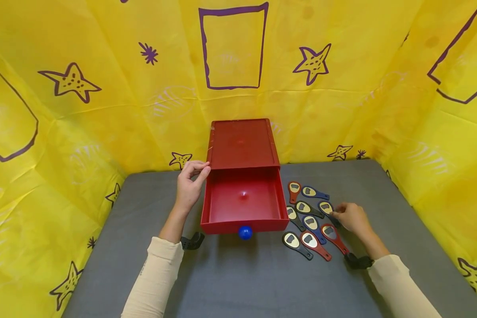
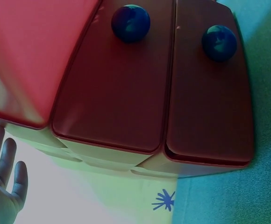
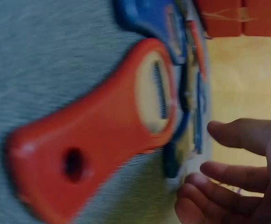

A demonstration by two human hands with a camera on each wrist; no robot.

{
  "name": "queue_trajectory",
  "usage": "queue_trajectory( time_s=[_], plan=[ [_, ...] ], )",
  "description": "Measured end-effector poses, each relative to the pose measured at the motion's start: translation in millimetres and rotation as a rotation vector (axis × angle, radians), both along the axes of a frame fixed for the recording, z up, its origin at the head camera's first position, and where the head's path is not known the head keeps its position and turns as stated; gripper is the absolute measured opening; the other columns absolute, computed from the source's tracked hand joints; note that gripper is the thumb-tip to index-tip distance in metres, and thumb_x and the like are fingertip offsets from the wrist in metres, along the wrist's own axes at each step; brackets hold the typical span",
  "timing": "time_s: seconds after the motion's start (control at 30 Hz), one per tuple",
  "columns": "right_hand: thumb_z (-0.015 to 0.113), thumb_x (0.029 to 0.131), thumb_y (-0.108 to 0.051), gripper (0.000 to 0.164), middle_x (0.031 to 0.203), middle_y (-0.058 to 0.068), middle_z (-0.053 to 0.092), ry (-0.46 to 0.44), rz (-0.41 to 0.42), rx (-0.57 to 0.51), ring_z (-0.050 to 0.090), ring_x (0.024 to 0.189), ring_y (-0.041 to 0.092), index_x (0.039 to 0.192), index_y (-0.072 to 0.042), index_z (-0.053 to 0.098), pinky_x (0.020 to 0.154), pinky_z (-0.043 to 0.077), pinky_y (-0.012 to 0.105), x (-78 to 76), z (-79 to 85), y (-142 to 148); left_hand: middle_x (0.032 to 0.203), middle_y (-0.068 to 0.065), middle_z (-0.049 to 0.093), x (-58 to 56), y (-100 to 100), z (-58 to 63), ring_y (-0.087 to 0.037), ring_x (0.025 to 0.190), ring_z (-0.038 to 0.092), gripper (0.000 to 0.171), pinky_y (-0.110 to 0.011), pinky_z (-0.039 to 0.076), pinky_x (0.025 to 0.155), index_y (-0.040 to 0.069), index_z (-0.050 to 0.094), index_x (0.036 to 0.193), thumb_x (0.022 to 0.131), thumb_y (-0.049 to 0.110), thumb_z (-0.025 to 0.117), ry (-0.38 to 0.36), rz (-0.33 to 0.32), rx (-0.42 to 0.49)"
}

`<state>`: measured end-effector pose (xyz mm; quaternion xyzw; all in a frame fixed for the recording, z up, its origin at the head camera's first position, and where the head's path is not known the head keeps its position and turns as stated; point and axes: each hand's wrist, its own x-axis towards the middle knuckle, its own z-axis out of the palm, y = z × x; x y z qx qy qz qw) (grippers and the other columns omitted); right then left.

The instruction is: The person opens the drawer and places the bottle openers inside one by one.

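A red drawer unit (image 1: 242, 143) stands on the grey table with its top drawer (image 1: 244, 227) pulled out; nothing lies inside it. My left hand (image 1: 191, 183) is at the unit's upper left edge, fingertips right at the side wall. In the left wrist view its fingers are straight and spread. To the right of the drawer lie several bottle openers, red, blue and black, with gold-coloured heads. My right hand (image 1: 351, 217) reaches over the handle of a dark blue bottle opener (image 1: 326, 207) at the group's right edge. Thumb and fingers stand apart in the right wrist view.
Blue round knobs (image 2: 131, 23) stick out from the drawer fronts. Close to the right wrist lies a red bottle opener (image 3: 93, 135). Yellow cloth (image 1: 238, 101) with purple drawings hangs behind the table and at both sides.
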<state>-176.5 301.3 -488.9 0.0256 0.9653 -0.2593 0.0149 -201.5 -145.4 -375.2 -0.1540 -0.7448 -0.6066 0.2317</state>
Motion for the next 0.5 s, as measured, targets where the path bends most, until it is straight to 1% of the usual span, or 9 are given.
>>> queue_trajectory(
  time_s=[0.03,0.1,0.17,0.27,0.37,0.5],
  plan=[
    [0.071,0.083,-0.023,0.036,0.096,0.028,0.070,-0.003,-0.010,0.014,0.063,0.085,0.045,0.098,0.009,0.068,0.073,0.049,0.052,0.8,-3.0,0.0,0.103,-0.024,0.060,-0.5,0.0,-0.7,0.003,0.095,0.053,0.017,-0.011,0.046,0.084,-0.016,0.065,0.101,0.089,-0.005,0.063,0.003,0.004,-0.004],
    [0.071,0.082,-0.023,0.038,0.099,0.030,0.069,-0.005,-0.014,0.032,0.062,0.090,0.050,0.100,0.010,0.068,0.077,0.048,0.057,1.7,-7.3,-0.4,0.105,-0.027,0.059,-5.1,-1.8,-6.8,0.003,0.095,0.052,0.016,-0.010,0.046,0.084,-0.015,0.065,0.101,0.089,-0.005,0.064,0.002,0.011,-0.008],
    [0.072,0.082,-0.022,0.038,0.100,0.030,0.068,0.001,-0.010,0.039,0.061,0.092,0.052,0.100,0.011,0.068,0.078,0.048,0.060,1.7,-10.0,-1.3,0.106,-0.027,0.060,-10.2,-4.4,-13.3,0.003,0.095,0.053,0.016,-0.011,0.045,0.084,-0.013,0.067,0.102,0.089,-0.004,0.065,-0.002,0.023,-0.015],
    [0.072,0.081,-0.020,0.035,0.096,0.030,0.069,0.017,-0.007,0.040,0.062,0.088,0.051,0.097,0.011,0.069,0.075,0.048,0.059,1.3,-11.6,-2.6,0.107,-0.023,0.062,-18.3,-8.4,-22.1,0.000,0.095,0.053,0.018,-0.014,0.045,0.085,-0.007,0.069,0.104,0.089,0.002,0.067,-0.012,0.036,-0.032],
    [0.072,0.081,-0.019,0.032,0.092,0.029,0.069,0.020,-0.015,0.038,0.062,0.083,0.048,0.094,0.010,0.070,0.072,0.048,0.058,1.0,-11.6,-5.1,0.106,-0.018,0.065,-19.1,-9.6,-21.5,-0.001,0.095,0.055,0.021,-0.020,0.046,0.086,-0.002,0.070,0.107,0.090,0.010,0.069,-0.024,0.048,-0.050],
    [0.072,0.080,-0.017,0.030,0.089,0.028,0.069,0.009,-0.047,0.044,0.062,0.080,0.045,0.092,0.010,0.070,0.070,0.048,0.056,1.6,-11.9,-11.0,0.106,-0.016,0.067,-17.7,-10.6,-19.6,-0.003,0.094,0.056,0.023,-0.033,0.048,0.089,0.002,0.071,0.108,0.089,0.015,0.071,-0.040,0.066,-0.062]
  ],
)
